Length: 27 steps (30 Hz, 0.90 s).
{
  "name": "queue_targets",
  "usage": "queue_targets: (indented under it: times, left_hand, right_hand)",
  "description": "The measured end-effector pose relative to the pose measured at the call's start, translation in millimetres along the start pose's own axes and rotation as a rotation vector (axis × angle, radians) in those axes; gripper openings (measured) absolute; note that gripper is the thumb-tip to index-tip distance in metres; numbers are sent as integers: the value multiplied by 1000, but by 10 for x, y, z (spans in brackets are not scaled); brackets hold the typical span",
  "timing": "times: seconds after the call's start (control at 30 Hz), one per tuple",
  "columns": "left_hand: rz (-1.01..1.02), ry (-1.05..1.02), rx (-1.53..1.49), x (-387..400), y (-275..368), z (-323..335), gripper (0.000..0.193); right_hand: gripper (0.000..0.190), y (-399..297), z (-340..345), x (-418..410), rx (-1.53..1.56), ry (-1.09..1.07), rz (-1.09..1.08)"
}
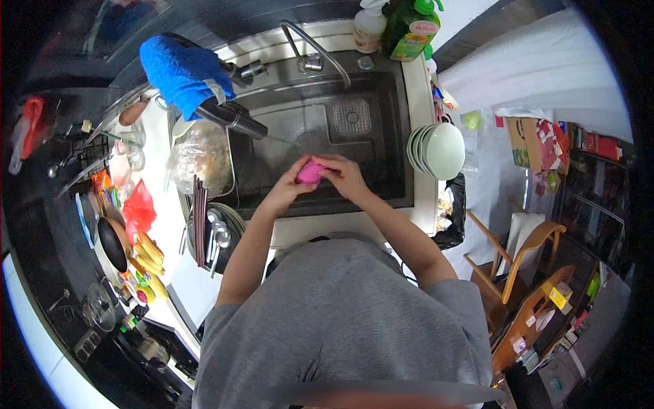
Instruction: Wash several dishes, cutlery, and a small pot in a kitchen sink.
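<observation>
Over the near half of a dark sink (378, 179), my left hand (287, 188) grips a small bright pink item (309, 173), perhaps a cloth or sponge. My right hand (346, 176) holds its other side, with thumb and fingers pressed on it. Just beyond them, a dark tap spout (250, 127) points into the basin, and a thin stream of water seems to leave it. A blue towel (181, 71) is draped over this tap's body. The sink's drain strainer (352, 116) lies toward the back right.
A stack of pale bowls (440, 151) stands on the right rim. Left are a plastic-covered container (200, 158), chopsticks (199, 222) and spoons (219, 236) over plates. A curved metal faucet (322, 48) and a green pump bottle (415, 30) stand behind. A wooden chair (531, 250) is right.
</observation>
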State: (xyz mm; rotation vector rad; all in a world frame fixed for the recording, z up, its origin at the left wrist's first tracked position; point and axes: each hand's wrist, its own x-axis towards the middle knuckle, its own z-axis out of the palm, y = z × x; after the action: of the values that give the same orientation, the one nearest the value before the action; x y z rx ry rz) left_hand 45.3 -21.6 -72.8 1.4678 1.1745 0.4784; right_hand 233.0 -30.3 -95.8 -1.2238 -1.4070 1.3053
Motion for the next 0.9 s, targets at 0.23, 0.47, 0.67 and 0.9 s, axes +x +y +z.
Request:
queue_targets:
  times: [0.23, 0.47, 0.67, 0.9]
  left_hand:
    - [-418, 271, -873, -286, 316, -4, 39]
    - [-55, 144, -367, -439, 470, 148, 55]
    - [-93, 108, -570, -559, 549, 389, 51]
    - [254, 543, 547, -556, 647, 158, 23]
  right_hand:
    - [19, -594, -116, -98, -424, 16, -145]
    - [21, -700, -271, -107, -642, -29, -165]
    - [21, -880, -456, -93, -740, -95, -267]
    - [20, -1021, -351, -383, -127, -239, -2]
